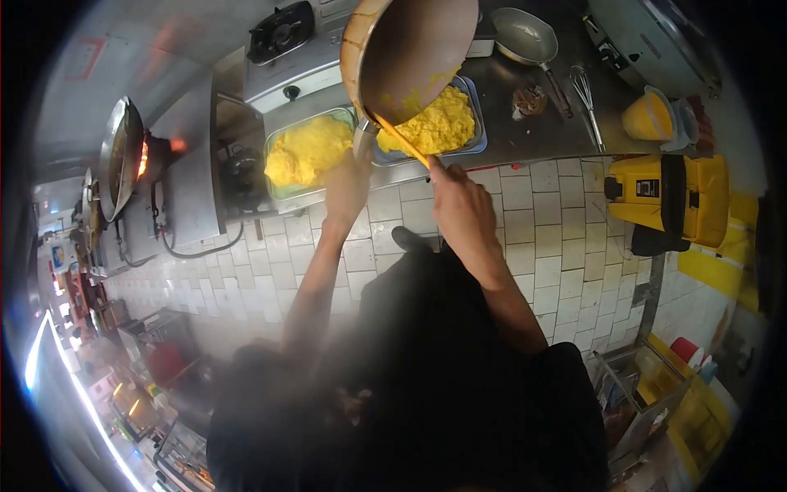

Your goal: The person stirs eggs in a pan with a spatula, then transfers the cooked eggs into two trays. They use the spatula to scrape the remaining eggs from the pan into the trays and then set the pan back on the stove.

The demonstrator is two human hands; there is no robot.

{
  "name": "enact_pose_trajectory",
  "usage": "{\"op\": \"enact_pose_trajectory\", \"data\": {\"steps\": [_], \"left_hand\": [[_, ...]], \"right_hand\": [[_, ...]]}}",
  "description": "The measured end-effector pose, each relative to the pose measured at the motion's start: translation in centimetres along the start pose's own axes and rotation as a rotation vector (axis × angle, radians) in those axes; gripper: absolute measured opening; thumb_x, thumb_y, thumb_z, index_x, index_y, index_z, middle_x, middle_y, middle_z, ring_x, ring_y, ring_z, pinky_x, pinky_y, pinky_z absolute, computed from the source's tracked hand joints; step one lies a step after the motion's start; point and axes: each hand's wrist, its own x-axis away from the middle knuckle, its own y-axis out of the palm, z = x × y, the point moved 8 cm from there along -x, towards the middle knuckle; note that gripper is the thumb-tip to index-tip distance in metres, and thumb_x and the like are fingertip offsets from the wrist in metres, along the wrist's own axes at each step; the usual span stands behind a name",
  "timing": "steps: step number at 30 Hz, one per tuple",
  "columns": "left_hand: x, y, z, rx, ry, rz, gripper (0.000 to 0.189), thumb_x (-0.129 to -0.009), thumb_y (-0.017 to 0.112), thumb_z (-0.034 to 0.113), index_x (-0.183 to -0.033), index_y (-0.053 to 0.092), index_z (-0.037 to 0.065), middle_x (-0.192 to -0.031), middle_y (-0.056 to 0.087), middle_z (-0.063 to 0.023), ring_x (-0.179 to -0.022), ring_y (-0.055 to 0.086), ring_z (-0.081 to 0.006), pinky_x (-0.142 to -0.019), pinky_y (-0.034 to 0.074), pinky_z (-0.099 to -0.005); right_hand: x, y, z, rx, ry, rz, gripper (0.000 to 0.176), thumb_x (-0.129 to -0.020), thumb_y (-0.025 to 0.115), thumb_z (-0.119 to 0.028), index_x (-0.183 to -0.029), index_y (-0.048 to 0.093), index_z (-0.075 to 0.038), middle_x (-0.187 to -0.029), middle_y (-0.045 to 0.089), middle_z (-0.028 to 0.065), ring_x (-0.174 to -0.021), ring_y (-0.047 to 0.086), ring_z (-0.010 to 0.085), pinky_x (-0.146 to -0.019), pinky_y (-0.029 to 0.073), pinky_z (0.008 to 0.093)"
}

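Observation:
My left hand (348, 184) is closed round the handle of a large pan (418, 49), which is tipped on its side above the counter. Bits of yellow food cling to the pan's inner wall. A yellow-orange spatula (402, 141) is gripped in my right hand (463, 201), its far end reaching to the pan's lower rim. Under the pan, scrambled egg (438, 123) fills a rectangular tray (481, 131). Left of it, more scrambled egg (307, 152) lies in a second tray (279, 193), beside my left hand.
On the counter (525, 139) lie a small frying pan (525, 37), a whisk (584, 94) and a container of orange-yellow liquid (648, 115). At left, a wok (123, 156) stands by a burning flame (143, 156). A yellow case (668, 197) is at right.

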Motion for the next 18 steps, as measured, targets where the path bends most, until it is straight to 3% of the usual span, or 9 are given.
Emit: {"op": "enact_pose_trajectory", "data": {"steps": [4,10,13,18], "left_hand": [[0.1,-0.6,3.2,-0.010,0.107,0.030,0.030,-0.095,0.062,0.021,-0.084,0.056,-0.006,-0.058,0.055,-0.0239,-0.048,0.056,-0.0392,-0.048,0.042,-0.0435],[0.7,-0.1,2.6,-0.071,0.032,0.011,0.032,-0.095,0.062,0.024,-0.083,0.057,-0.006,-0.059,0.056,-0.0245,-0.051,0.057,-0.0385,-0.051,0.043,-0.0434],[0.5,0.2,1.4,-0.077,-0.010,0.051,0.031,-0.095,0.062,0.023,-0.082,0.056,-0.005,-0.057,0.055,-0.0231,-0.049,0.056,-0.0372,-0.049,0.042,-0.0436],[1.0,-0.5,1.0,-0.112,-0.082,0.056,0.030,-0.096,0.061,0.021,-0.082,0.056,-0.005,-0.058,0.055,-0.0228,-0.048,0.054,-0.0378,-0.048,0.042,-0.0436]], "right_hand": [[-1.6,1.1,5.1,-0.078,-0.011,0.047,0.032,-0.091,0.053,-0.008,-0.122,0.061,-0.004,-0.094,0.067,0.0200,-0.080,0.067,0.0375,-0.071,0.054,0.0455],[-1.7,-3.0,3.9,-0.380,-0.093,0.119,0.036,-0.089,0.054,-0.006,-0.124,0.061,-0.004,-0.093,0.068,0.0207,-0.083,0.067,0.0372,-0.075,0.053,0.0454],[-1.7,1.2,5.2,-0.074,0.009,-0.064,0.033,-0.091,0.055,-0.007,-0.123,0.064,-0.006,-0.092,0.067,0.0207,-0.076,0.066,0.0383,-0.070,0.053,0.0481],[-4.0,0.3,7.0,-0.131,-0.024,-0.012,0.034,-0.091,0.054,-0.008,-0.124,0.063,-0.007,-0.093,0.068,0.0200,-0.077,0.066,0.0390,-0.069,0.053,0.0483]]}}
